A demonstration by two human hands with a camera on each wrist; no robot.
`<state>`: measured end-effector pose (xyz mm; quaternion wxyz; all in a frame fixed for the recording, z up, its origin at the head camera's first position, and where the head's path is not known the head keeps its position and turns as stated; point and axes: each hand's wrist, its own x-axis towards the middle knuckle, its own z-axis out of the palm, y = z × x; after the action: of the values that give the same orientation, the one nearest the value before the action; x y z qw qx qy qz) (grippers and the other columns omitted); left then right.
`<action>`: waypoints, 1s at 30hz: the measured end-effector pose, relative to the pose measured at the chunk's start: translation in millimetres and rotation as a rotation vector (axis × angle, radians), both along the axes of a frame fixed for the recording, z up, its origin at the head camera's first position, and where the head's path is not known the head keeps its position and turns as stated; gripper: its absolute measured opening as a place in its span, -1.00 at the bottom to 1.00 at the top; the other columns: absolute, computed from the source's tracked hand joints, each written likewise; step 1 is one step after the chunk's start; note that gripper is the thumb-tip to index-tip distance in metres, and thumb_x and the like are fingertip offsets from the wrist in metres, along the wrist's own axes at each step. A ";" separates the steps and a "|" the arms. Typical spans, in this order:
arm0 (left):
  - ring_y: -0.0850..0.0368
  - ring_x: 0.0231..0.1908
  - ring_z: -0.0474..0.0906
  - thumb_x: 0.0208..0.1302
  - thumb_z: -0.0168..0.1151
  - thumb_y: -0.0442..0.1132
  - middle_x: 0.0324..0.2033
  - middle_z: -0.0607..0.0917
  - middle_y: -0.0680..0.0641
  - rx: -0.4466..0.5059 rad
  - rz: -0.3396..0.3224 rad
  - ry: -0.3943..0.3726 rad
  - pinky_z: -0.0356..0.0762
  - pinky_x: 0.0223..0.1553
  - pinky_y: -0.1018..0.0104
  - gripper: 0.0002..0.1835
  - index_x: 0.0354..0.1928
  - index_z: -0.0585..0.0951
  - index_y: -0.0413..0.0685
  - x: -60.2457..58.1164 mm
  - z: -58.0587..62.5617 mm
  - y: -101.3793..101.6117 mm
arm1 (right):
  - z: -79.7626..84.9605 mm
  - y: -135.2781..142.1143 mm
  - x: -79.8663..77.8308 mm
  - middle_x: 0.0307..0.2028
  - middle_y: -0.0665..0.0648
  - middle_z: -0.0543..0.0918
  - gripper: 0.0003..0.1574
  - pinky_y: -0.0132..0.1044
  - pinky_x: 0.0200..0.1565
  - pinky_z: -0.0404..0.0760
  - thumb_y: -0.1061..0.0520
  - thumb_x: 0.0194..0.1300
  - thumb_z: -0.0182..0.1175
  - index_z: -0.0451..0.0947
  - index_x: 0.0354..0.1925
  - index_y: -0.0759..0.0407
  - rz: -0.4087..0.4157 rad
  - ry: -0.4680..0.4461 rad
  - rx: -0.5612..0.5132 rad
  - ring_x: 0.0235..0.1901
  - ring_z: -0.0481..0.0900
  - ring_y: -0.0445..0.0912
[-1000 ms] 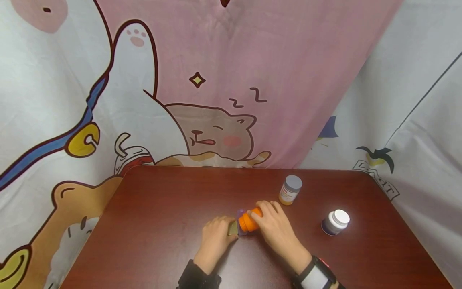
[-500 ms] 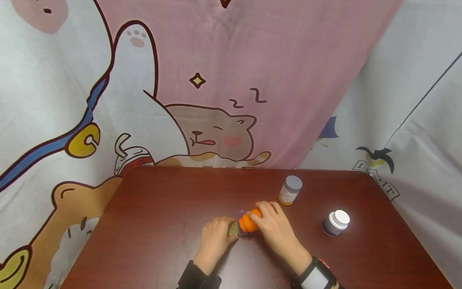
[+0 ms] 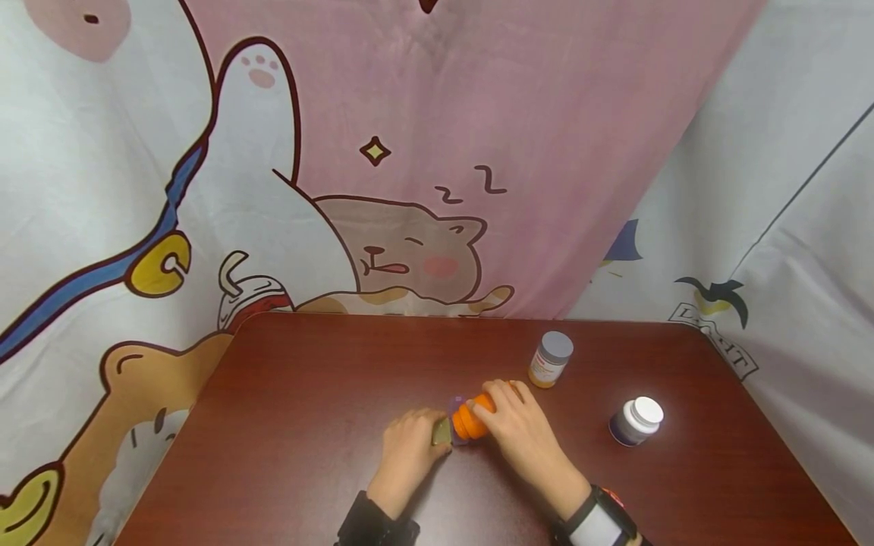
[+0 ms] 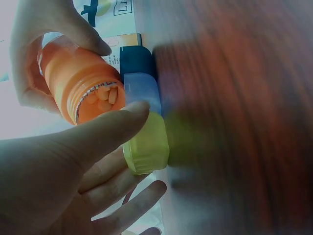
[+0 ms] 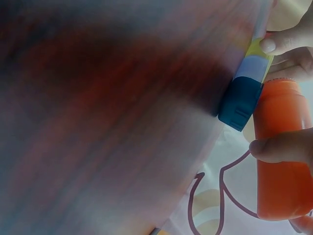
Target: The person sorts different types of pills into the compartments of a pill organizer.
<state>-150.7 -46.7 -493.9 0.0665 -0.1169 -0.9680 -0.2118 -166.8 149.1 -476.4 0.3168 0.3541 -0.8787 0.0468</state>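
Observation:
In the head view my left hand pinches a small pill organizer that lies on the table. The left wrist view shows its yellow, bluish and dark teal sections, with my thumb at the yellow one. My right hand grips an uncapped orange pill bottle, tilted on its side with its mouth toward my left hand. Tablets sit inside, near the mouth. The bottle is just above the organizer and hides part of it; whether tablets lie in the organizer I cannot tell.
Beyond my right hand stands a grey-lidded jar with a white and orange label. A white-capped bottle with a dark label stands farther right. The brown table ends at a cartoon-printed curtain.

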 end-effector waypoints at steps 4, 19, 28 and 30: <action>0.02 -0.21 0.62 -0.27 0.48 -0.06 -0.16 0.78 -0.05 -0.001 -0.002 0.007 0.60 -0.24 0.03 -0.49 -0.12 0.69 0.04 0.2 -0.2 -0.1 | 1.5 -1.1 0.5 -0.18 0.24 0.62 -0.58 0.02 -0.09 0.52 0.32 0.01 0.09 0.63 -0.17 -0.01 0.014 0.017 -0.005 -0.17 0.54 0.14; 0.02 -0.20 0.62 -0.27 0.48 -0.06 -0.16 0.78 -0.04 0.004 0.001 0.015 0.60 -0.22 0.00 -0.48 -0.11 0.69 0.05 0.8 -0.5 -0.1 | 1.1 -0.1 0.4 -0.17 0.25 0.64 -0.56 0.01 -0.08 0.53 0.32 -0.05 0.14 0.64 -0.17 -0.01 0.008 0.005 0.001 -0.14 0.55 0.13; 0.00 -0.19 0.63 -0.28 0.48 -0.06 -0.15 0.78 -0.05 0.014 -0.001 0.011 0.60 -0.20 -0.02 -0.49 -0.13 0.69 0.05 0.1 -0.3 -0.3 | -3.0 5.5 1.3 -0.18 0.19 0.63 -0.50 -0.04 -0.06 0.51 0.24 -0.20 0.32 0.60 -0.15 -0.01 -0.093 -0.072 0.006 -0.12 0.53 0.07; 0.00 -0.18 0.63 -0.29 0.48 -0.06 -0.15 0.78 -0.05 0.014 -0.001 0.013 0.60 -0.19 -0.02 -0.49 -0.13 0.69 0.06 0.2 0.0 -0.4 | -3.2 6.9 2.6 -0.16 0.18 0.63 -0.44 -0.04 -0.04 0.49 0.21 -0.23 0.35 0.59 -0.11 -0.01 -0.106 -0.096 0.005 -0.12 0.53 0.06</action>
<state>-150.6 -47.1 -494.0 0.0735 -0.1183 -0.9660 -0.2180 -164.2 156.0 -479.6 0.2754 0.3051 -0.9105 0.0448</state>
